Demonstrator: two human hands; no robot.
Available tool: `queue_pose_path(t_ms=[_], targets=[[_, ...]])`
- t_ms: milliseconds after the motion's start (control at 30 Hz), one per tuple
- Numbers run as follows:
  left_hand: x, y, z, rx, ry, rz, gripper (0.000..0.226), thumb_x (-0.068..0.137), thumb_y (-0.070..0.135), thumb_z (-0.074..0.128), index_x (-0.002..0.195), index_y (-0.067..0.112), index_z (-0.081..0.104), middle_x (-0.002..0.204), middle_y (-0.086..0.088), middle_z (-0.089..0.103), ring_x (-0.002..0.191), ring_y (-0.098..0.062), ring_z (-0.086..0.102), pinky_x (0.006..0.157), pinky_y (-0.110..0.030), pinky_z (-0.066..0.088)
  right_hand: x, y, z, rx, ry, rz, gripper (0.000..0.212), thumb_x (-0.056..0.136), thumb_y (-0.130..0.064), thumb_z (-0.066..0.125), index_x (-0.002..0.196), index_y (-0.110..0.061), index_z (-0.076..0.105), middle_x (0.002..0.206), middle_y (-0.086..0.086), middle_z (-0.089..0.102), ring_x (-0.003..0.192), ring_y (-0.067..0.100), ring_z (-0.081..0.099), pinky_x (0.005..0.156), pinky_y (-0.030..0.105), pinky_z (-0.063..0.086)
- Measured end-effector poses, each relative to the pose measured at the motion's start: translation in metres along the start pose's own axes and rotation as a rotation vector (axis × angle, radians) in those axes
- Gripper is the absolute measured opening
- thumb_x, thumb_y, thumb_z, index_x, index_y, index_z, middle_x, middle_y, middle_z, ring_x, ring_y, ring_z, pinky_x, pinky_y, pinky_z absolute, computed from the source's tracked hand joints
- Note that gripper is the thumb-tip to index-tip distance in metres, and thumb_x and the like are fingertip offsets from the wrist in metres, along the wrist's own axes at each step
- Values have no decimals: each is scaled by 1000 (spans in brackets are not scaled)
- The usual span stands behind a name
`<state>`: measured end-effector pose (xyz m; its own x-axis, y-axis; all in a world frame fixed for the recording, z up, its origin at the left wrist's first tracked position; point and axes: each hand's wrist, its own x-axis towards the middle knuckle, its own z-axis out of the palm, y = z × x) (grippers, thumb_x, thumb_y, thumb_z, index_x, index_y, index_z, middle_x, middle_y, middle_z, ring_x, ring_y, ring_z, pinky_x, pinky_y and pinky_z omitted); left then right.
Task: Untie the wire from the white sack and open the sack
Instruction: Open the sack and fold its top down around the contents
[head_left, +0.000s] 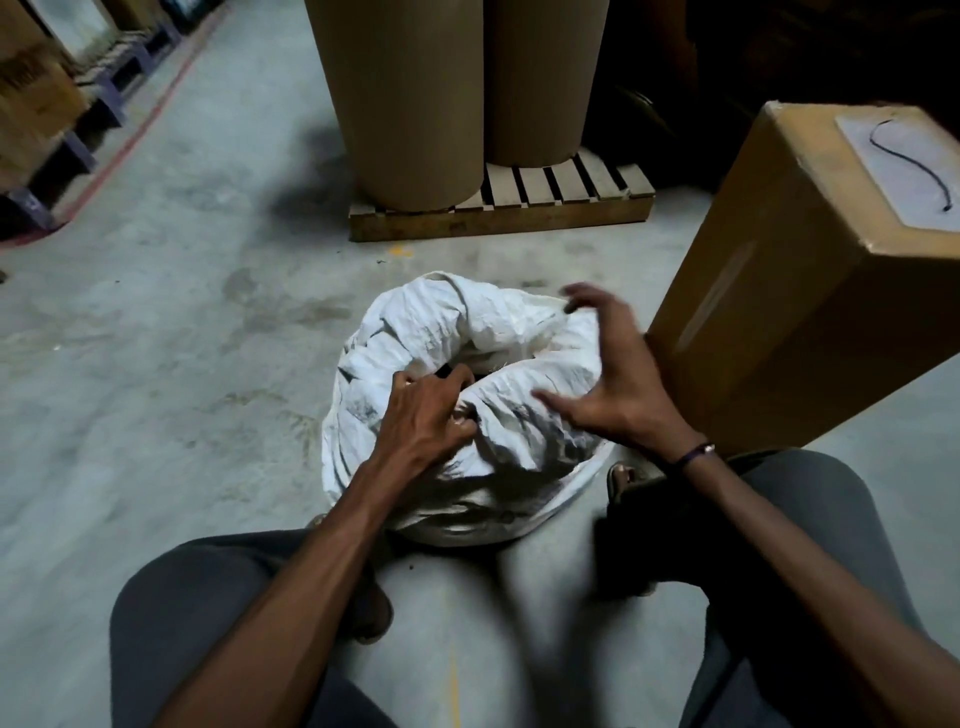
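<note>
A crumpled white sack (415, 332) stands on the concrete floor between my knees, its top folded in loose rolls with a dark gap at the middle. My left hand (423, 421) grips the bunched fabric near that gap, fingers curled into the folds. My right hand (610, 374) hovers over the sack's right side with fingers spread and bent, holding nothing; it is motion-blurred. No wire is visible on the sack; any tie is hidden under my left hand.
A large cardboard box (810, 291) with a black wire piece (914, 166) on its label stands close at the right. Two tall brown rolls (415, 93) sit on a wooden pallet (498, 213) beyond the sack. Pallet racks (52, 124) line the far left.
</note>
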<state>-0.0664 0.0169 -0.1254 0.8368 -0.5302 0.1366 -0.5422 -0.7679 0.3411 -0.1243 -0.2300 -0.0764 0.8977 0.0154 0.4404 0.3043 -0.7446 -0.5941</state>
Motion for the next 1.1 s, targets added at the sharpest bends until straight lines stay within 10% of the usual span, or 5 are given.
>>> queue_pose_path(t_ms=[133,500,733,867,1100], targets=[[2,-4,-3,48,133,72,38,74,37,67,110,26,59,80,4,65,88,-25,64,91,-42,38,5,9,28,-453,-580,-155,107,68,-53,76,157,-22,25,131,6,64,116,29,60,95,43,46],[-9,-30,18,368,69,359,32,75,21,58,106,24,49,84,0,65,76,-29,65,63,-38,45,15,58,37,-560,-263,-532,47,86,-10,68,124,-20,43,88,5,59,76,30,59,50,34,37],[-17,-37,-13,-406,-302,-65,55,70,61,85,108,33,56,108,16,60,80,-7,68,69,-26,55,12,49,7,-235,-738,-44,74,63,-84,73,122,-42,56,105,-20,64,93,5,62,81,30,53],[-6,-40,-6,-212,-9,-67,41,84,47,73,117,32,54,118,11,55,96,-11,63,83,-38,53,19,56,16,-191,-396,181,46,91,-64,65,115,-26,61,101,-4,71,90,18,69,77,37,54],[10,-47,40,129,-136,-119,73,72,58,74,140,43,51,165,-5,20,151,-30,19,115,-64,21,-1,91,61,-579,-729,583,105,84,-65,71,160,-16,16,156,23,37,134,47,52,102,56,46]])
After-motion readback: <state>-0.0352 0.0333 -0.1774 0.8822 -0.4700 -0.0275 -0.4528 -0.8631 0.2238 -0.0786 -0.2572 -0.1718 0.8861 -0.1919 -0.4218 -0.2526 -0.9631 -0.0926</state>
